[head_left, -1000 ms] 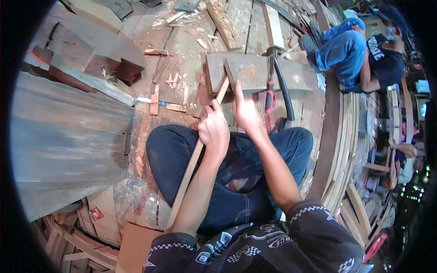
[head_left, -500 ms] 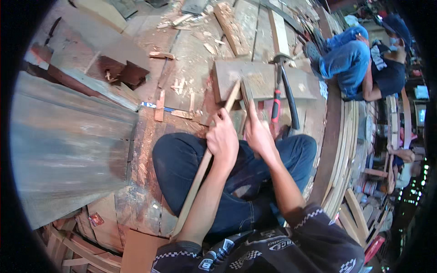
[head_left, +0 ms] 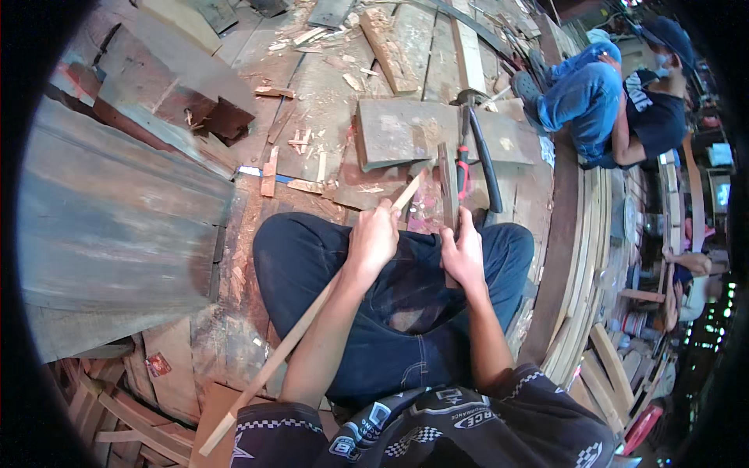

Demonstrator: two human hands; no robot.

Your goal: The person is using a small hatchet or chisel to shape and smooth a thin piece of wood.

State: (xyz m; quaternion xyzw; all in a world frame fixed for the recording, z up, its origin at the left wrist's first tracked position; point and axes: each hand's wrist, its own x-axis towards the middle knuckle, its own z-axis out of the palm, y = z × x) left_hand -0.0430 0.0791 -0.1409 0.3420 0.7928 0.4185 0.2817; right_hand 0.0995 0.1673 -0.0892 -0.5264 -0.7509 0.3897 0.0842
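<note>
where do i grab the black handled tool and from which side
Probably grip the black-handled tool low on its handle, coming from the right: that slim end points toward you, its head is farther off, and the red-handled tool lies close on the left.

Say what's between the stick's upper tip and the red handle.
Head view: the flat tool in the right hand shows between the stick's tip and the red handle.
</note>
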